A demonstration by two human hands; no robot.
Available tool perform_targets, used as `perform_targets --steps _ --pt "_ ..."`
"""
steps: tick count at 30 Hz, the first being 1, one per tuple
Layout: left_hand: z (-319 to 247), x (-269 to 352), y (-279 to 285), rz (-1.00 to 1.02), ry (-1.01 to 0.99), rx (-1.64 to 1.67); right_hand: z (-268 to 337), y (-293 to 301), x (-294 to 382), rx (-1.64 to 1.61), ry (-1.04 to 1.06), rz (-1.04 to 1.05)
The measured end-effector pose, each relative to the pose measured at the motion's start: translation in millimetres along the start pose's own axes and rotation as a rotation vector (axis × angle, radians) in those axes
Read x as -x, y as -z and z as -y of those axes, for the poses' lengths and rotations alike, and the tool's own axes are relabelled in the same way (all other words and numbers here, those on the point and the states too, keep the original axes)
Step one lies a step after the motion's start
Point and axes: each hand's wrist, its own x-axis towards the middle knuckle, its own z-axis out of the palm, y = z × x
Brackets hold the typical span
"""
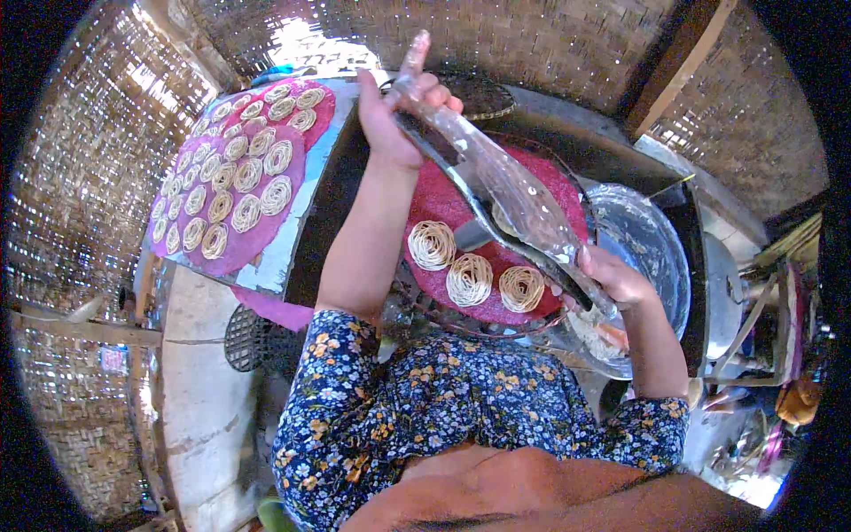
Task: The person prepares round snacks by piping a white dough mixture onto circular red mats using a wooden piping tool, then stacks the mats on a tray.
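Observation:
Both of my hands hold a long two-armed hand press (492,179), whose pale, dough-smeared upper arm lies over a dark lower arm. My left hand (405,113) grips its far upper end, with the forefinger stretched out. My right hand (615,279) is closed round the near end at the right. From the press a short grey cylinder (473,234) points down to the left. Below lies a round red cloth (432,199) with several coiled rings of pale strands (469,280) along its near edge. The press hides part of the cloth.
A large metal basin (675,266) with whitish residue stands right of the red cloth. At the left, a board (296,256) bears purple and red cloths (266,249) covered with several strand coils. Woven walls (532,40) surround the work place; a dark openwork basket (249,339) stands lower left.

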Motion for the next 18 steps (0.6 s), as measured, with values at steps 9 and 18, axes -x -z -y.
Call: perform_targets --steps 9,18 --pt "45.2 14.6 76.7 -0.278 -0.013 0.014 -27.8 22.6 -10.6 0.268 -0.086 -0.263" --pt "50.7 22.2 47.3 -0.257 -0.028 0.042 10.0 4.1 22.7 0.431 -0.110 -0.391"
